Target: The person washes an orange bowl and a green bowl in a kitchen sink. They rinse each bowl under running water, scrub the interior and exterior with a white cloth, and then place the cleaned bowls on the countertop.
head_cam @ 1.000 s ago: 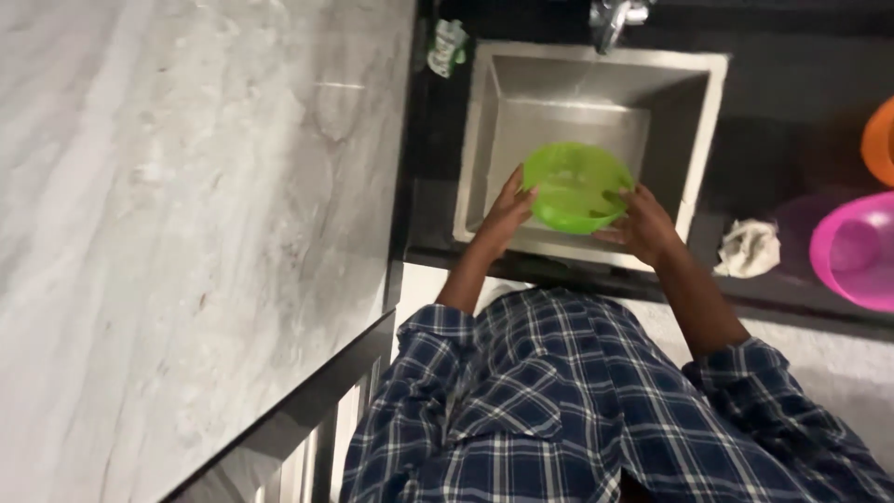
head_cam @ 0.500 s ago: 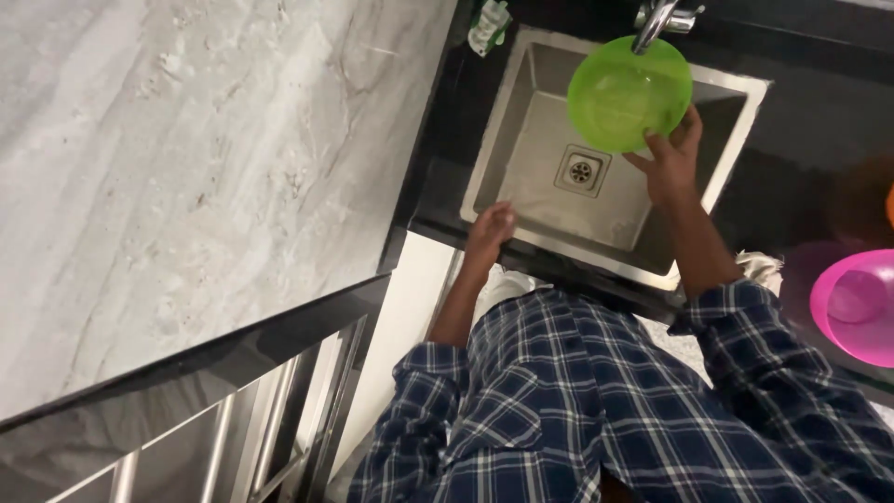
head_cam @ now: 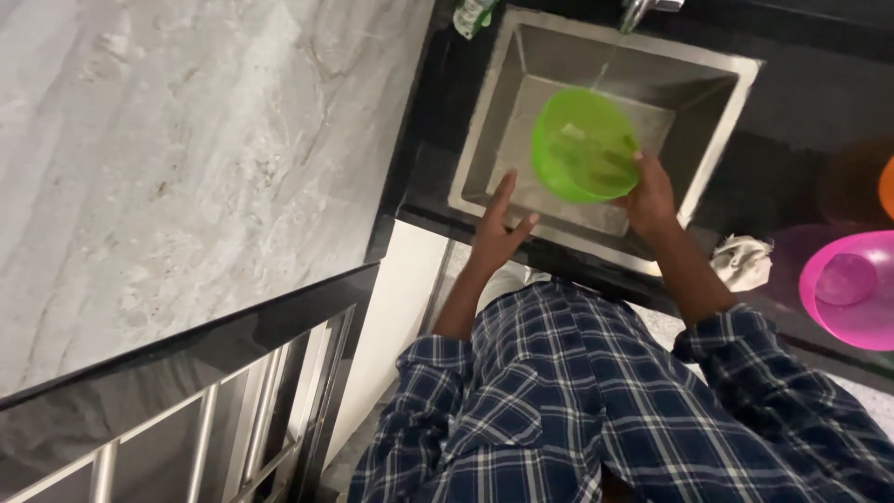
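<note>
The green bowl (head_cam: 585, 144) hung over the sink (head_cam: 717, 121), tilted so its mouth faced up toward the camera and the tap (head_cam: 641, 11), from which a thin stream fell to its far rim. The right hand (head_cam: 649, 196) gripped the near right rim, fingers clamped on it. The left hand (head_cam: 498, 224) hovered just left of the bowl, fingers spread and holding nothing, over the sink's front edge. A pink bowl (head_cam: 852, 291) and a rag (head_cam: 742, 263) lay on the dark tabletop (head_cam: 801, 121), well right.
</note>
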